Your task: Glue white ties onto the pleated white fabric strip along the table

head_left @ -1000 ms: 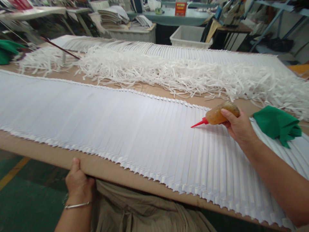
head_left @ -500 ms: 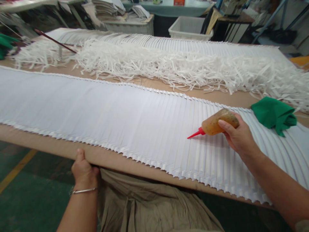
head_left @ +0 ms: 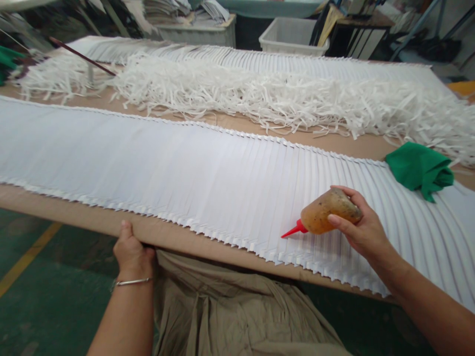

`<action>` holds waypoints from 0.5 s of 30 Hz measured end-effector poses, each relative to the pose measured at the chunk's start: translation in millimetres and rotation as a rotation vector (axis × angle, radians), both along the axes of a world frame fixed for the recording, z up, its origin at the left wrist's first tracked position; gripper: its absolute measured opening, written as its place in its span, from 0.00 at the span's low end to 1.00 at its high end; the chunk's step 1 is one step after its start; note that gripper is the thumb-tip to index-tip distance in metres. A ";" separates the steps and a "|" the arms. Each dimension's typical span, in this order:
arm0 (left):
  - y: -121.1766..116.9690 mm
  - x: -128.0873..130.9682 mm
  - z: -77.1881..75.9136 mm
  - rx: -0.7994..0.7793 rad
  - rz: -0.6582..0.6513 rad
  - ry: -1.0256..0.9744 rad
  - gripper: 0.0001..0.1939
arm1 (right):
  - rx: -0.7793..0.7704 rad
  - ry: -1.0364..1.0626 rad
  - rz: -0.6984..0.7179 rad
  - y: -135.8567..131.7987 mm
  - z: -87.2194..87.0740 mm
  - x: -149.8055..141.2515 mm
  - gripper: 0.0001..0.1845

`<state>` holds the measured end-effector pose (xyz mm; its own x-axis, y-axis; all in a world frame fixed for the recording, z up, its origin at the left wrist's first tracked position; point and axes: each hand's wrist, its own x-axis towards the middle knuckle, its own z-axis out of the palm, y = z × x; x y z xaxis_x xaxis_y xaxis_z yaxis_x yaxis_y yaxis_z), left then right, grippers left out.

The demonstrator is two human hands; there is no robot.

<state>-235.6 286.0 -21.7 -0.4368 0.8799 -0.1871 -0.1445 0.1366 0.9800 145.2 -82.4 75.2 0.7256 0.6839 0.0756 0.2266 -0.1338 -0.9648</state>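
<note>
My right hand (head_left: 361, 225) is wrapped round a glue bottle (head_left: 322, 215), a squeeze bottle of amber liquid with a red pointed nozzle. Its tip points down to the left, at or just above a long row of overlapping white paper sheets (head_left: 156, 158); whether it touches I cannot tell. At the table's near edge my left hand (head_left: 132, 252) grips the brown tabletop (head_left: 111, 217), thumb on top and the other fingers hidden below. A crumpled green cloth (head_left: 419, 168) lies on the sheets beyond my right hand.
Behind the sheets runs a long heap of white paper strips (head_left: 230, 94), with another row of overlapping sheets (head_left: 260, 60) at the far side. A thin dark red stick (head_left: 81, 57) slants over the heap's left end. White plastic bins (head_left: 293, 37) stand past the table.
My right hand has brought the glue bottle nearer to me and slightly left, its nozzle now closer to the sheets' near edge. My left hand keeps its hold on the table edge.
</note>
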 end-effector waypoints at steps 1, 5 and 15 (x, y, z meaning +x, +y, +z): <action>0.2 -0.3 -0.4 0.001 -0.002 -0.001 0.17 | -0.010 -0.022 0.012 -1.8 3.0 -4.0 0.36; 0.5 -2.0 -1.7 -0.004 -0.002 0.005 0.17 | -0.032 -0.105 0.041 -7.1 12.3 -13.1 0.39; -0.1 -0.4 2.2 -0.053 0.037 -0.020 0.15 | 0.284 -0.230 -0.182 23.7 31.7 25.2 0.49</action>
